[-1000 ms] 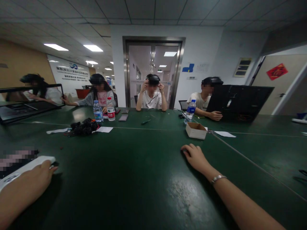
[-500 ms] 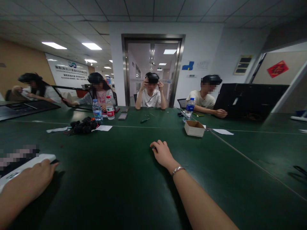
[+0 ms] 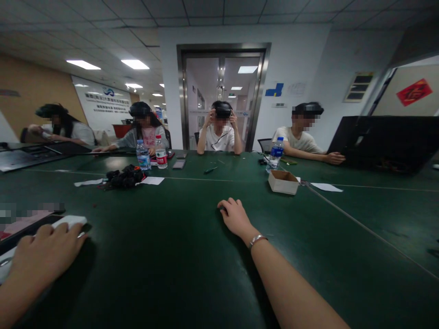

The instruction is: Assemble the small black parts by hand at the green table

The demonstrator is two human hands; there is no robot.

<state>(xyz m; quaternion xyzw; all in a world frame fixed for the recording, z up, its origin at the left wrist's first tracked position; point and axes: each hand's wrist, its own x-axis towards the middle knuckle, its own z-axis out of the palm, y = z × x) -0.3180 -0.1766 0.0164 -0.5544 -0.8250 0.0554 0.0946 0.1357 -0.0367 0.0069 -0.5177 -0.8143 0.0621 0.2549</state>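
Note:
My left hand point(image 3: 48, 251) is at the lower left, closed over the white edge of a flat panel point(image 3: 70, 221). A black border runs inside that edge, and the panel's face is blurred out and cut off by the picture's side. My right hand point(image 3: 236, 217), with a silver bracelet point(image 3: 257, 240) at the wrist, rests palm down on the green table point(image 3: 157, 256). Its fingers are bent and close together. A small dark patch shows under the fingertips; whether it is an object or shadow, I cannot tell.
Black gear point(image 3: 125, 177) and paper point(image 3: 152, 181) lie ahead left, near two bottles point(image 3: 161, 154). A small screwdriver point(image 3: 210, 170) lies beyond my right hand. An open box point(image 3: 283, 183) and a bottle point(image 3: 275, 153) stand right. Several headset-wearing people sit opposite, one holding a large black panel point(image 3: 384, 141).
My view has turned slightly left. My left hand sits further over the white edge, its fingers more spread along it. At the far left, a person's black frame has been lowered to the table.

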